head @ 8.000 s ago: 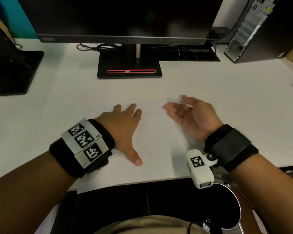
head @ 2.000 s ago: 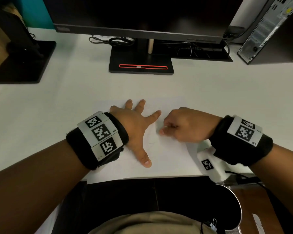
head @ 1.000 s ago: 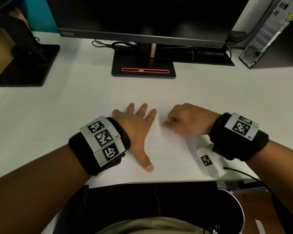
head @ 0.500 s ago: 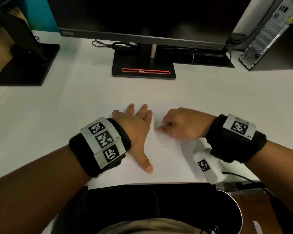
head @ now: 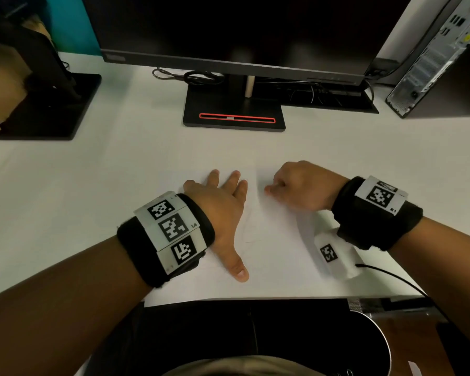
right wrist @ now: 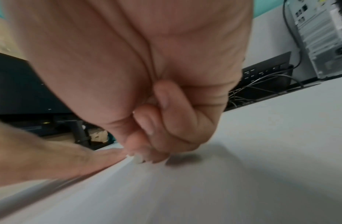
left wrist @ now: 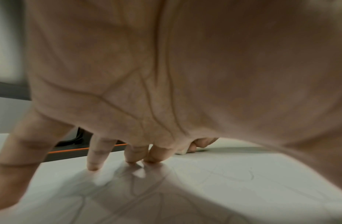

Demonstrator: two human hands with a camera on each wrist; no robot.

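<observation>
A white sheet of paper (head: 272,248) with faint pencil lines lies on the white desk near its front edge. My left hand (head: 223,210) lies flat on the sheet's left part, fingers straight and thumb spread toward me; its fingertips (left wrist: 133,157) press on the paper (left wrist: 214,181). My right hand (head: 269,189) is curled knuckles-up just right of it. Its thumb and fingers pinch a small white eraser (right wrist: 138,159) against the sheet. The eraser (left wrist: 180,152) also shows beyond my left fingers. In the head view the eraser is hidden by the fingers.
A monitor on a black stand (head: 234,109) is behind the paper, with cables and a dock behind it. A computer tower (head: 440,58) stands at the back right, another black stand (head: 46,104) at the left. The white wrist camera (head: 334,253) and its cable rest on the desk's front right.
Eight seconds ago my right hand lay palm-up and open; now it is turned over and curled on the eraser, shifting slightly over the paper. My left hand stays flat, its fingers closer together.
</observation>
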